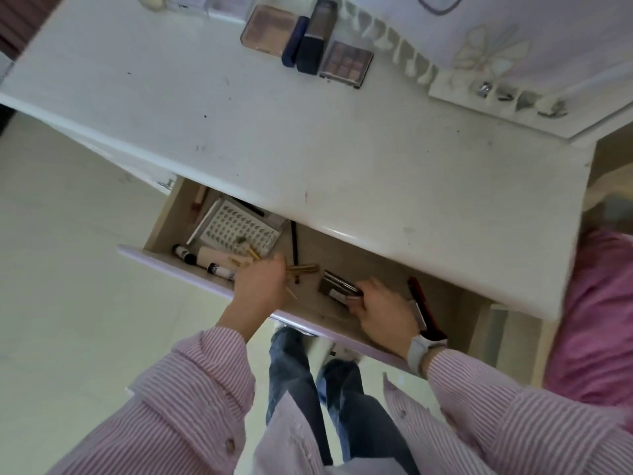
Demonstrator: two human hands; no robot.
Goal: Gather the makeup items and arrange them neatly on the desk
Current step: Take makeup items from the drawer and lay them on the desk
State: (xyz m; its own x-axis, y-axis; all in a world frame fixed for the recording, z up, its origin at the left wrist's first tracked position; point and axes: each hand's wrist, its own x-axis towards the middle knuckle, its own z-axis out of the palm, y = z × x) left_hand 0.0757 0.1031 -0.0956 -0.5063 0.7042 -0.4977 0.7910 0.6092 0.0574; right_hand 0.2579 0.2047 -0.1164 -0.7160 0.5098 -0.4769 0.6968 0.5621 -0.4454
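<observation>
Both my hands are inside the open drawer (178, 269) under the white desk (274, 132). My left hand (260, 286) is closed around several thin gold-handled makeup brushes (301, 269). My right hand (383, 303) grips a few slim silver and dark makeup sticks (339, 286). Still lying in the drawer are a lash card (236, 228), a cream tube (219, 257), a black-capped tube (183, 252), a black pencil (294, 241) and a red item (419, 296). At the desk's far edge, two palettes (269, 29) (346, 63), a blue tube (295, 41) and a dark foundation bottle (317, 34) stand side by side.
A white organiser (496, 94) with small compartments runs along the back right of the desk. A pink bed cover (596, 320) lies to the right. The floor (68, 303) is pale on the left. A clear box (191, 1) sits at the far left back.
</observation>
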